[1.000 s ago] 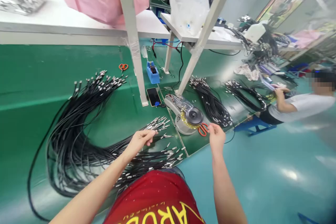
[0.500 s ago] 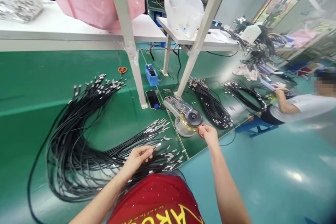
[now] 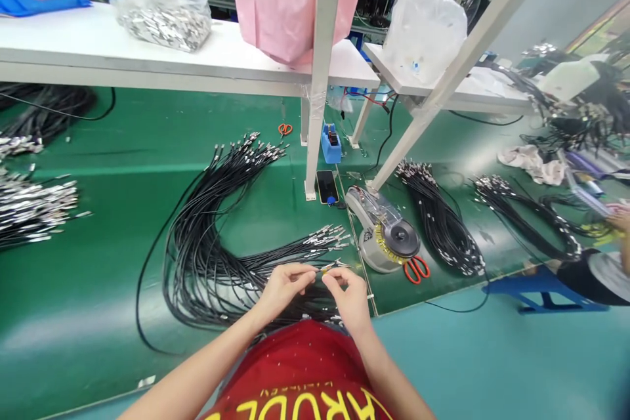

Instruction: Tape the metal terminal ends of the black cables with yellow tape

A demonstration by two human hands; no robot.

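Note:
My left hand [image 3: 290, 283] is closed in a pinch on the end of a black cable [image 3: 319, 270], in front of my body. Close beside it, my right hand [image 3: 347, 289] pinches a small yellow piece of tape [image 3: 325, 271] against that cable end; the fingers partly hide it. Under and around both hands lies a curved bundle of black cables [image 3: 197, 230] with silver connectors. Just to the right stands a round tape dispenser [image 3: 384, 243], yellow tape around its black disc. Orange-handled scissors [image 3: 416, 270] lie against its base.
A phone [image 3: 327, 188] and a blue tape holder [image 3: 331, 144] sit behind, near a white post [image 3: 317, 98]. More cable bundles [image 3: 438, 216] lie to the right and far left. A white shelf [image 3: 98, 59] carries bags. Part of a co-worker [image 3: 610, 269] shows at right.
My right hand has come left from the tape dispenser to the cable end in my left hand, uncovering the scissors. The view has turned left, showing more bundles there.

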